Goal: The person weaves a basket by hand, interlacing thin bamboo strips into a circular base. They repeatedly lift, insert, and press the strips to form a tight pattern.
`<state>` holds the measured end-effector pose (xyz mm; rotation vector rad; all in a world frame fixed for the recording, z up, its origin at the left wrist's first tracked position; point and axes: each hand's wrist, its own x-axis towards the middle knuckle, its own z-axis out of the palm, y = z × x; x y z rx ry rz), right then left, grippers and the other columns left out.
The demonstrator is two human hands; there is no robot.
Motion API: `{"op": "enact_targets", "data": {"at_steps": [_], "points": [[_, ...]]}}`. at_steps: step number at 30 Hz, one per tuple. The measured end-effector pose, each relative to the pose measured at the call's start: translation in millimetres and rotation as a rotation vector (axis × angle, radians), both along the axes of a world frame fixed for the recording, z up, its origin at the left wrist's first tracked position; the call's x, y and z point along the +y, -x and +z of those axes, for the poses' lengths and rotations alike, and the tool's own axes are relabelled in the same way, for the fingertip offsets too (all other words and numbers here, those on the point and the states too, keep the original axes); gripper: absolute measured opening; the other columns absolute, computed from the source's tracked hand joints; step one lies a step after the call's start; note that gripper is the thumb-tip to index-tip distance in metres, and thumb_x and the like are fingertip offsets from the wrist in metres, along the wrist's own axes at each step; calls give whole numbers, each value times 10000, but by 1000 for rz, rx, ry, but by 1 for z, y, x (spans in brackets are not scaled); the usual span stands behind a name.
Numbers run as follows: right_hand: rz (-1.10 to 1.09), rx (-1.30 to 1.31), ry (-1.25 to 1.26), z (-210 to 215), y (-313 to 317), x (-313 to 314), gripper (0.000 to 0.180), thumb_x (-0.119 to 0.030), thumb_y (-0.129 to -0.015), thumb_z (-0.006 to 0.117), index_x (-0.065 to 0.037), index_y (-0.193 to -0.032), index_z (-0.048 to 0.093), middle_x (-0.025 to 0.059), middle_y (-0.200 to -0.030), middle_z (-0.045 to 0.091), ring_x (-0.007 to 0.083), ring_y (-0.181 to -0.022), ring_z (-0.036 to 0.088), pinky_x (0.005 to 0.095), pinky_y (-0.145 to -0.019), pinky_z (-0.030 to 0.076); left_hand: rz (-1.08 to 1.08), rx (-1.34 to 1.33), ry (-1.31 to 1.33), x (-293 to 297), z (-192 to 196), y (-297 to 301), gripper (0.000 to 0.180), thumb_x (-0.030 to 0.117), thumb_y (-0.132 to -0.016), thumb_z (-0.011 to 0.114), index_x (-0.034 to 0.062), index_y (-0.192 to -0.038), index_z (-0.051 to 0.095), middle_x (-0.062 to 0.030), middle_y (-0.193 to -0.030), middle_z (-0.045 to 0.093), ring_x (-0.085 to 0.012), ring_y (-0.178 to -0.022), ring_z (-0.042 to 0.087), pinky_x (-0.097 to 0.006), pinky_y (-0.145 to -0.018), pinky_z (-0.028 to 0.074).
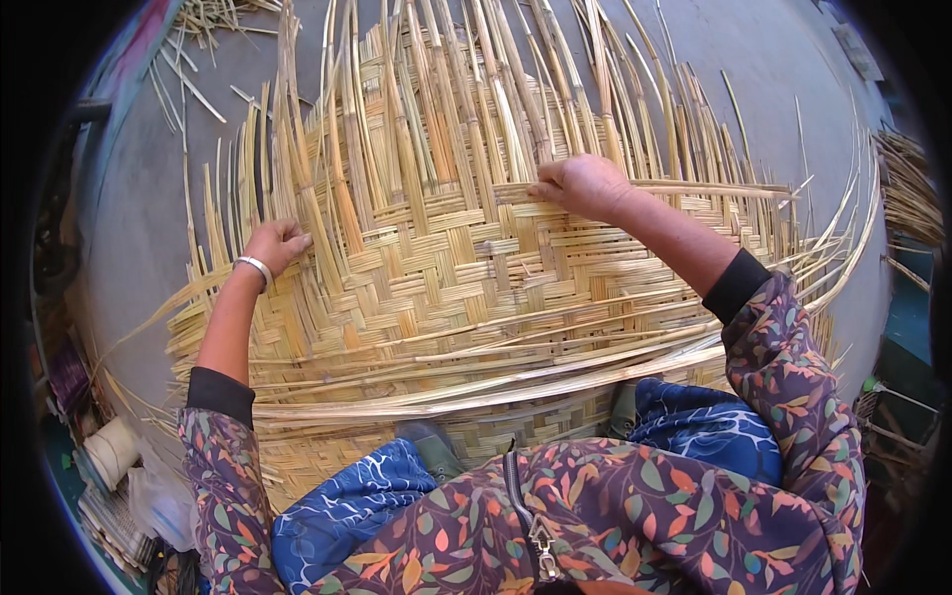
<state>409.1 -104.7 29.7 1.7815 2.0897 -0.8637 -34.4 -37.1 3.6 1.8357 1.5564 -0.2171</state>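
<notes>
A mat of split reed strips (426, 260) lies in front of me, woven in its middle, with long unwoven strips (491, 89) running away from me. My right hand (585, 186) is closed on a crosswise reed strip (714, 187) at the far edge of the weave; the strip sticks out to the right. At the mat's left side, my left hand (278, 246) has its fingers curled and its thumb and forefinger pressed together against the lengthwise strips. What lies between those fingertips is too small to make out. A pale bracelet (254, 270) circles my left wrist.
Several loose reed strips (397, 405) lie across the near part of the mat, close to my feet (431, 448). Reed scraps (213, 20) are scattered on the grey floor (714, 45) at the far left. A reed bundle (910, 183) sits at the right edge, a white spool (107, 451) at lower left.
</notes>
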Motion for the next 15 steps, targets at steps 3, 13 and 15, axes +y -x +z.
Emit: {"op": "enact_targets", "data": {"at_steps": [3,13,15], "points": [[-4,7,29,6,-1,-8,391,-455,-919,451,-95,-882,601,122,-798,640,290,-769,621,435,-713,490,-28,-1,16,-11,5,-2,232,229,-804,656,13,-749,589,-61,-626,539,-142,-597,479,-304,-598,428],[56,-78,28,1,6,-2,407,-470,-909,439,-101,-903,610,128,-860,659,311,-850,631,436,-755,493,-180,79,-640,-54,16,-23,240,156,-750,702,36,-931,600,-109,-897,598,-262,-829,580,-356,-762,469],[46,-93,35,2,1,-1,406,-472,-907,443,-103,-907,612,129,-864,658,310,-849,631,437,-762,492,-250,-4,-844,-62,10,-43,278,129,-742,702,54,-984,587,-107,-927,588,-270,-860,573,-365,-789,467]]}}
